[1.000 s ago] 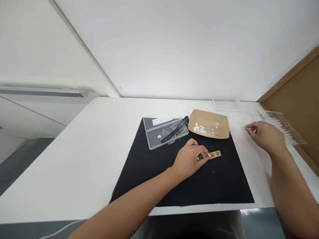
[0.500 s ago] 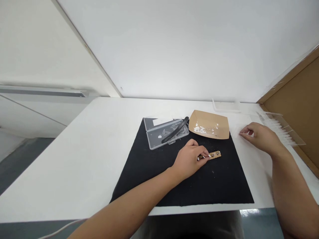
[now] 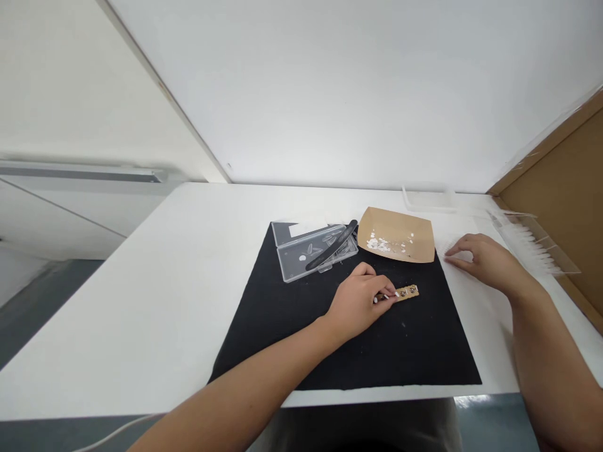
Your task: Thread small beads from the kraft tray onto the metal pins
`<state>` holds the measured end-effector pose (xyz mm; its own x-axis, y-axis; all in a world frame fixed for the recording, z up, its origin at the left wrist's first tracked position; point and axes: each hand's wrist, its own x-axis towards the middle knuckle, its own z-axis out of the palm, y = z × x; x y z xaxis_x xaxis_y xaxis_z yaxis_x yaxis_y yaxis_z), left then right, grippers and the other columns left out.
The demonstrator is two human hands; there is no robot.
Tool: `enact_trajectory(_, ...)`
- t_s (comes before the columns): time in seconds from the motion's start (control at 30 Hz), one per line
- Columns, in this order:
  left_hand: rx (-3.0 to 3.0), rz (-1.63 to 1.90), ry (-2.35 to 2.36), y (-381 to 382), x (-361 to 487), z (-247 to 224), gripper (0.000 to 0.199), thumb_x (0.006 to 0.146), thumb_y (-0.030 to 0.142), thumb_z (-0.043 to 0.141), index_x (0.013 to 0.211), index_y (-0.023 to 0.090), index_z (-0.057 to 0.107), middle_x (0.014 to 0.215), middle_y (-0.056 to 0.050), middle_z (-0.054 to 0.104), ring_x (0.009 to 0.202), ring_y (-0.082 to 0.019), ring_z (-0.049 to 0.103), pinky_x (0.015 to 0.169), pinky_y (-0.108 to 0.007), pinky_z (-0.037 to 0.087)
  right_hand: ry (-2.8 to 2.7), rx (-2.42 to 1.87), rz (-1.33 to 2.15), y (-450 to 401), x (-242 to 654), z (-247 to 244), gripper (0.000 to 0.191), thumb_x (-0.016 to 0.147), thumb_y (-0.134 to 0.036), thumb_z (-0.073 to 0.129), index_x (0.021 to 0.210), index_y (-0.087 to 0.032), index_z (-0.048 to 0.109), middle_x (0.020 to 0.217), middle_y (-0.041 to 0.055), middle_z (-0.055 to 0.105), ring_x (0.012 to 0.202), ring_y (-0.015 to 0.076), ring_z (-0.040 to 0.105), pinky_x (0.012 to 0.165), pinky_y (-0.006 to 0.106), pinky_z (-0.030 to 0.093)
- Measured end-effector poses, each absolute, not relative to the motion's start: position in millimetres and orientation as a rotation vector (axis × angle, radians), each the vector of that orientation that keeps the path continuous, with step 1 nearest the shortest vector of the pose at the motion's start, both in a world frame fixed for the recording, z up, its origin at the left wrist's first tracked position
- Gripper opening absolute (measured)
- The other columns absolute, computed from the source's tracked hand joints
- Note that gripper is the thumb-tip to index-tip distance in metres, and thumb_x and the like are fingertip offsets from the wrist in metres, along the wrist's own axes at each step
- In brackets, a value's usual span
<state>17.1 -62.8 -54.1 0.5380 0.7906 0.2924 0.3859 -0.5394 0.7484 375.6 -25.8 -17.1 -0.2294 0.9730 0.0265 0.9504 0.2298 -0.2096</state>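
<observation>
White table (image 3: 141, 301) carries a black mat (image 3: 282, 339) beneath white walls (image 3: 353, 88).

A black mat (image 3: 292, 339) covers the near middle of the white table (image 3: 155, 301). On its far left lies a clear plastic case (image 3: 311, 252) with a black nail file (image 3: 332, 246) across it; a brown paper tray (image 3: 398, 235) holding white bits sits to the right.

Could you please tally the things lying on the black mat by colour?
Brown: 2, the brown paper tray and the small brown wooden strip held by the left hand
Clear: 1, the clear plastic box
Black: 1, the black curved tool
Total: 4
</observation>
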Motion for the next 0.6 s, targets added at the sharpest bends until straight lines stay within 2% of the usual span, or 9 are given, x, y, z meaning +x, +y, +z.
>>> enact_trajectory(0.1,2.148,0.842,0.945,-63,17,-54,0.005,0.09,0.021,0.081,0.094,0.022,0.077,0.087,0.0,0.08,0.097,-0.023,0.058,0.076,-0.031,0.053,-2.352,-1.853,0.203,-24,378,-21,0.032,0.095,-0.055,0.06,0.093,-0.032,0.081,0.108,0.0045,0.078,0.106,0.031,0.067,0.093,0.047,0.052)
enact_trajectory(0.33,2.161,0.87,0.925,-63,18,-55,0.006,0.09,0.02,0.08,0.094,0.022,0.076,0.087,-0.001,0.08,0.095,-0.022,0.058,0.073,-0.03,0.052,-2.349,-1.871,0.197,-21,381,-27,0.031,0.094,-0.054,0.061,0.092,-0.03,0.081,0.107,0.0059,0.078,0.103,0.0296,0.068,0.095,0.046,0.053)
enact_trajectory(0.6,2.174,0.911,0.921,-62,18,-59,0.007,0.089,0.02,0.081,0.094,0.022,0.076,0.087,-0.001,0.08,0.094,-0.022,0.058,0.072,-0.03,0.052,-2.368,-1.911,0.081,-29,370,-20,0.029,0.095,-0.046,0.058,0.088,-0.028,0.08,0.107,0.0072,0.077,0.106,0.0313,0.064,0.09,0.046,0.052)
